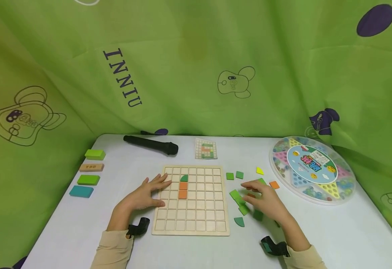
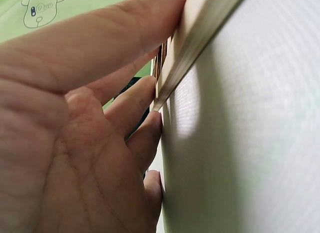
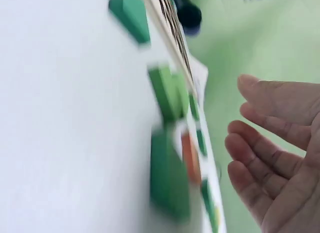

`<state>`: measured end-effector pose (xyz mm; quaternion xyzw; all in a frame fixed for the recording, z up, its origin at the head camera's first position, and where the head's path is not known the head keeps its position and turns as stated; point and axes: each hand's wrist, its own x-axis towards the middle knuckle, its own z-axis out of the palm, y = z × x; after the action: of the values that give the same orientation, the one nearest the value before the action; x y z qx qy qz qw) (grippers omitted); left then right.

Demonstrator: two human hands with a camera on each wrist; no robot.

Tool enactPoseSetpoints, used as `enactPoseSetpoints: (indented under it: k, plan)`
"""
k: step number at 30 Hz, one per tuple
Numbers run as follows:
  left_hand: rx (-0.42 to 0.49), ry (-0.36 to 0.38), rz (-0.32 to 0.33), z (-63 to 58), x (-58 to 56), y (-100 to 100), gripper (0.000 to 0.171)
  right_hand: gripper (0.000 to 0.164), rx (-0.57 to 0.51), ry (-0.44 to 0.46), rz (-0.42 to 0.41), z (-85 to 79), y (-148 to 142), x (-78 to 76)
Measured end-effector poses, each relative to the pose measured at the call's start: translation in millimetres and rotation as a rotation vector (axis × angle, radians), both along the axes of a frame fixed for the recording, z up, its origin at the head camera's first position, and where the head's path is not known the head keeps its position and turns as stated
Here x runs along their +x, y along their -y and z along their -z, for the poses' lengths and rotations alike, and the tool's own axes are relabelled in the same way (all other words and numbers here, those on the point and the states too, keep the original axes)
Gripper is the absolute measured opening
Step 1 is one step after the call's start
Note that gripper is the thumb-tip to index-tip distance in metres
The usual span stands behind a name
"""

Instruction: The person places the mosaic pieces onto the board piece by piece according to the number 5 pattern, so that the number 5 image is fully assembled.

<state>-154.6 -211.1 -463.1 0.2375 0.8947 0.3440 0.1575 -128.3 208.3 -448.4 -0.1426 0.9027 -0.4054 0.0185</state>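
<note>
A square wooden grid board (image 1: 196,215) lies mid-table, bearing a dark green quarter-round piece (image 1: 184,178) above two orange squares (image 1: 183,194). My left hand (image 1: 145,194) rests at the board's left edge, fingers extended and thumb touching its side, also plain in the left wrist view. Right of the board, my right hand (image 1: 266,200) hovers over loose pieces, its fingers loosely bent with nothing between them in the right wrist view. Beneath and beside it are light green pieces (image 1: 235,195), a green quarter-round piece (image 1: 239,222) and a blurred dark green piece (image 3: 167,178).
Farther out lie green squares (image 1: 230,176), a yellow triangle (image 1: 260,170) and an orange square (image 1: 274,185). A round marble game box (image 1: 345,171) is at right. Behind the board are a patterned card (image 1: 200,144) and black microphone (image 1: 149,142); several blocks (image 1: 88,180) line the left.
</note>
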Motion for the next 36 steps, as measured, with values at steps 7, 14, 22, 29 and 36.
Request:
enactPoseSetpoints:
  k: [7, 14, 22, 29, 36]
  plan:
    - [0.002, -0.011, -0.006, -2.1, 0.7, -0.2, 0.076, 0.034, 0.086, 0.072, 0.057, 8.9, -27.6, 0.2]
    - [0.005, -0.012, -0.009, -1.2, 1.8, 0.9, 0.076, 0.028, 0.128, 0.007, 0.008, 15.4, -29.0, -0.4]
    - [0.003, -0.013, -0.007, -1.5, 1.7, 0.4, 0.077, 0.024, 0.147, -0.020, 0.032, 16.8, -25.2, -0.6]
    - [-0.004, -0.015, -0.002, -0.7, 1.3, -0.7, 0.077, 0.025, 0.064, -0.027, -0.009, 4.0, 2.8, 0.1]
    - [-0.002, -0.011, -0.006, 0.8, 0.8, -0.3, 0.076, 0.027, -0.002, -0.043, -0.109, -5.4, 49.5, -10.5]
